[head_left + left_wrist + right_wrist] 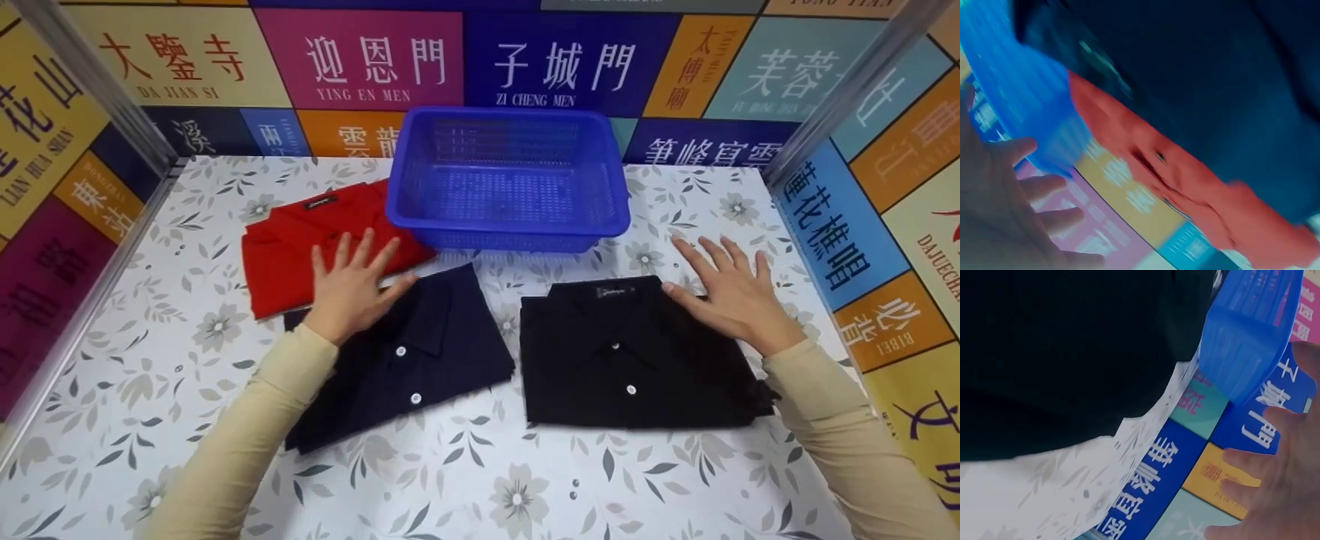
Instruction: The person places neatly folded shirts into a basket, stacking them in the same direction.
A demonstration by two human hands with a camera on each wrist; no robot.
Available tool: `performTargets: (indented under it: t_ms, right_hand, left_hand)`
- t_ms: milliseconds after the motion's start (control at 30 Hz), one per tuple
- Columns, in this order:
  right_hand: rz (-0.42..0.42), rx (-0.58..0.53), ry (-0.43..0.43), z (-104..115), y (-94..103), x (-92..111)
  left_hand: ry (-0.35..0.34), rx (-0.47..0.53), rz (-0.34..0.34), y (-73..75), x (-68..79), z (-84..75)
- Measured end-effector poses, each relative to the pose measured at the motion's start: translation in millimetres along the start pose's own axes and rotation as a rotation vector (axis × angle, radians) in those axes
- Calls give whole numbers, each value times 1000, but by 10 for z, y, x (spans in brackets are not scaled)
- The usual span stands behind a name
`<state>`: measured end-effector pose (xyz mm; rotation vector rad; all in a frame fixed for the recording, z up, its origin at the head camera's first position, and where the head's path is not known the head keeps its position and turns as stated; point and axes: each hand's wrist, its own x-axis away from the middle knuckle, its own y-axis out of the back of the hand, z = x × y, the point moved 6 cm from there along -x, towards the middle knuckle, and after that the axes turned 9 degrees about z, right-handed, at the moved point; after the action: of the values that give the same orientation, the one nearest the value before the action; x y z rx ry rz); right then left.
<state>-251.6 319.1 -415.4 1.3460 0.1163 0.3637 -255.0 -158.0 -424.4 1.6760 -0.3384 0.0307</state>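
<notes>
My left hand (352, 289) is spread over the folded navy shirt (457, 330) and the folded red shirt (281, 262), its fingers straight and holding nothing. The navy shirt lies tilted, with white buttons down its front. On the right, my right hand (731, 300) has its fingers fanned out above the upper right corner of the folded black shirt (585, 375). In the left wrist view the fingers (1053, 222) stand apart beside the red shirt (1185, 185). The right wrist view has the fingers (1247, 464) extended past the black shirt (1072, 354).
A blue plastic basket (510, 238) with perforated walls stands at the back middle of the table, overlapping the red shirt's right end. The floral white tabletop (517, 487) is bounded by panels with coloured lettering (375, 60) at the back and sides.
</notes>
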Motion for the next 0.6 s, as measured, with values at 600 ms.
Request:
performTargets:
  t_ms: [600]
  right_hand:
    - [208,-134,-92,-143,-391,424]
  left_hand:
    - [-385,271,-114,-124,189,-1349]
